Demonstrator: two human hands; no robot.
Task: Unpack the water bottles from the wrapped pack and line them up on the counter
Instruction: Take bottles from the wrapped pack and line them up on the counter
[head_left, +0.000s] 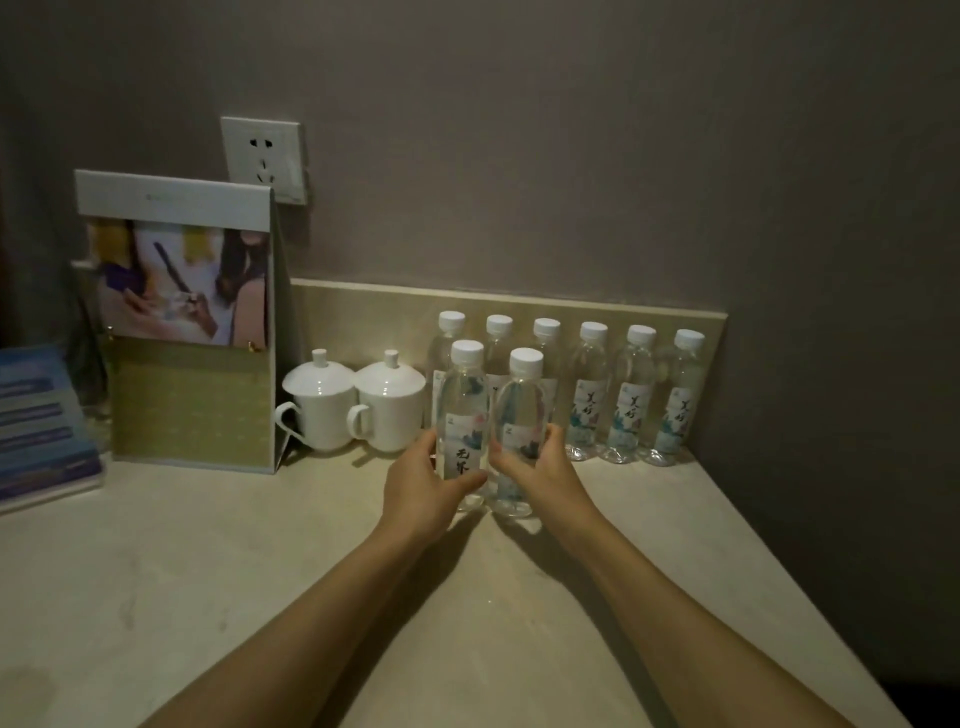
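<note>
While six clear plastic water bottles with white caps (587, 395) already stand in a row along the desk's (208, 571) back edge, touching the beige tiled upstand (374, 317), two more stand just in front of the row's left end. The left hand (423, 491) closes its grip around the left front bottle (464, 421); the right hand (540, 470) grips the right front bottle (521, 431). No wrapped pack is visible, so unpacking appears nearly complete. Two white lidded porcelain cups (358, 410) stand left of the row.

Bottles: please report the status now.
Left hand on one front bottle, right hand on the other. Six bottles lined up behind. Cups at left, clear of them.
</note>
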